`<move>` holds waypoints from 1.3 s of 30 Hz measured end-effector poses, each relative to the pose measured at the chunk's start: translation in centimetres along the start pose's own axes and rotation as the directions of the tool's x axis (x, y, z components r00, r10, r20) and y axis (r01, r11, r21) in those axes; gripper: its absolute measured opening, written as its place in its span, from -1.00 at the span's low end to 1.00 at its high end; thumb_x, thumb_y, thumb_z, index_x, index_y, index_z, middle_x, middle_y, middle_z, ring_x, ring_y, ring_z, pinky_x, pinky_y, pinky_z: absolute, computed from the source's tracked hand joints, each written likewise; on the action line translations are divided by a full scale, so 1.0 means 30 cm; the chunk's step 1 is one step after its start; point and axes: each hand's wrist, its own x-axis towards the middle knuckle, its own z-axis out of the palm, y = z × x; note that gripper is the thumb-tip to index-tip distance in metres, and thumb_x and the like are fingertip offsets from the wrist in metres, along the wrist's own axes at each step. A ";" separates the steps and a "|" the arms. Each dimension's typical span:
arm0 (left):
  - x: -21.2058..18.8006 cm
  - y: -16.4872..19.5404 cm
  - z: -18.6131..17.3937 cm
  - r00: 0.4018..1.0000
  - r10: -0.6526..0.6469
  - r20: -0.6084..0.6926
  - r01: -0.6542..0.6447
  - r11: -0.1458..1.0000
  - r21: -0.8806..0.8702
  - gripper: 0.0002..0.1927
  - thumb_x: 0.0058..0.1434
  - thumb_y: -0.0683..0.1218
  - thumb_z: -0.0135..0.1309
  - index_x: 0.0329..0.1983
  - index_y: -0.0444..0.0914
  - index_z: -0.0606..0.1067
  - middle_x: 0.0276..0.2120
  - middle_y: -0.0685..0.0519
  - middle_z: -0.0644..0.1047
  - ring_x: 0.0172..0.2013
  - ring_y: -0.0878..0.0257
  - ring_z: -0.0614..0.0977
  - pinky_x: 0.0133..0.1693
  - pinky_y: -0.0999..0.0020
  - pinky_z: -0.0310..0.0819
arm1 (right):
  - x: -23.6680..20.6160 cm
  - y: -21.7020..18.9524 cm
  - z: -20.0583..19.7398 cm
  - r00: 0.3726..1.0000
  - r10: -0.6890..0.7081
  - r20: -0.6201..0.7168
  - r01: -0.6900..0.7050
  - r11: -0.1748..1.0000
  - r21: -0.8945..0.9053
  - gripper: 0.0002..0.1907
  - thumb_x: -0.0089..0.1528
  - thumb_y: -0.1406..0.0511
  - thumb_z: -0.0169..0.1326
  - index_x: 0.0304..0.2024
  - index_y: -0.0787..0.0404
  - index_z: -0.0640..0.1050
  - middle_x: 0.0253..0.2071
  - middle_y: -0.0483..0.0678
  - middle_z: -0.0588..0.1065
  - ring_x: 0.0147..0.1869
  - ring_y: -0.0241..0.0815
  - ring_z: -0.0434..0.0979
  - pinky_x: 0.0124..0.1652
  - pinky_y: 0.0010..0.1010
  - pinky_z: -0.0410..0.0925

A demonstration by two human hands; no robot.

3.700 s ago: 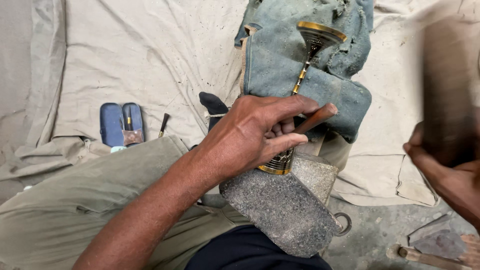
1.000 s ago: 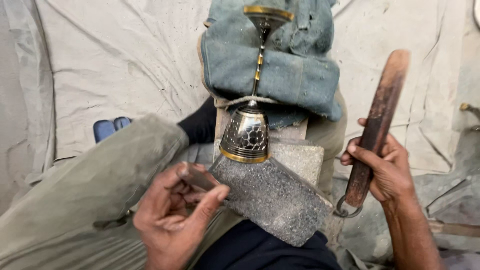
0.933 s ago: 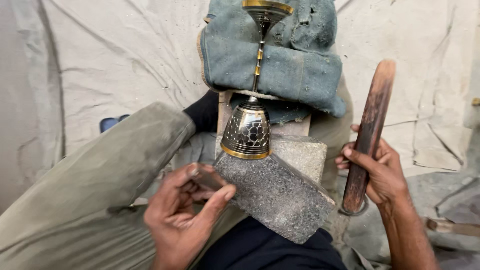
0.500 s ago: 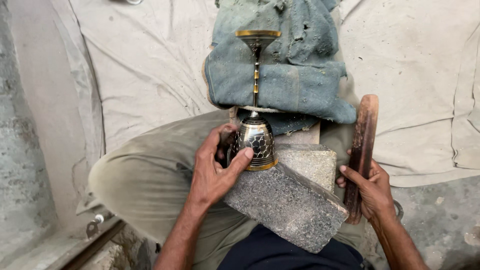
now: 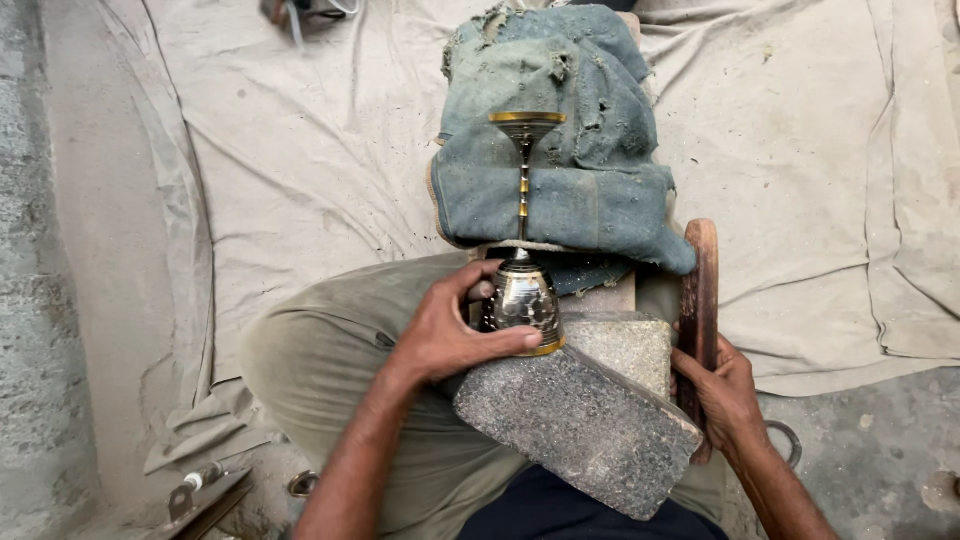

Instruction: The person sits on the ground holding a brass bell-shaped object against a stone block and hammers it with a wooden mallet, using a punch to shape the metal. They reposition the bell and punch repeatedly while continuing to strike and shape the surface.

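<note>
A black and gold metal goblet (image 5: 523,290) lies on its side, its bowl toward me and its stem and foot stretching away over a worn blue-green cloth pad (image 5: 560,160). My left hand (image 5: 450,325) wraps around the bowl, thumb along its gold rim. The bowl rests against a grey stone block (image 5: 575,425) on my lap. My right hand (image 5: 725,390) grips a long dark wooden mallet (image 5: 698,300), held upright beside the block.
A pale canvas sheet (image 5: 300,150) covers the ground around the pad. My bent leg in olive trousers (image 5: 330,360) lies at the left. Metal tools (image 5: 205,490) sit at the lower left on the concrete floor. More items lie at the top edge (image 5: 305,12).
My left hand has left the small tool by my lap and now grips the goblet's bowl. My right hand has lowered the wooden mallet close to the stone block. The view has shifted.
</note>
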 end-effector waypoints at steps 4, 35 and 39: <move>-0.036 0.105 0.056 0.974 -0.147 -0.171 0.198 0.919 0.340 0.08 -0.29 0.37 0.43 0.25 -0.26 0.41 -0.03 -0.13 0.62 -0.01 0.04 0.64 0.10 0.05 0.48 | 0.024 0.018 0.001 0.999 0.010 -0.043 -0.012 0.999 -0.047 -0.65 0.24 0.48 0.13 0.10 0.33 0.56 -0.27 -0.02 0.59 -0.41 -0.31 0.53 -0.47 -0.46 0.40; -0.084 -0.084 -0.098 0.639 0.590 -0.494 -0.562 0.796 0.224 -0.77 0.33 -0.35 0.09 0.02 -0.31 0.56 -0.02 -0.08 0.60 0.09 0.13 0.66 0.09 0.30 0.62 | -0.232 -0.855 0.338 0.463 -0.806 0.369 0.753 0.577 0.316 -0.54 0.14 0.53 0.16 0.07 0.19 0.44 0.40 0.25 0.31 0.59 0.15 0.24 0.52 0.04 0.21; -0.101 -0.003 -0.079 0.788 0.380 -0.483 -0.572 0.744 -0.347 -0.82 0.40 -0.30 0.01 0.04 -0.43 0.45 -0.06 -0.13 0.60 -0.02 0.14 0.71 -0.01 0.29 0.73 | -0.106 -0.971 0.356 0.468 -0.767 0.439 0.483 0.638 0.599 -0.42 0.07 0.54 0.26 0.14 0.29 0.42 0.42 0.31 0.29 0.60 0.21 0.27 0.51 0.01 0.25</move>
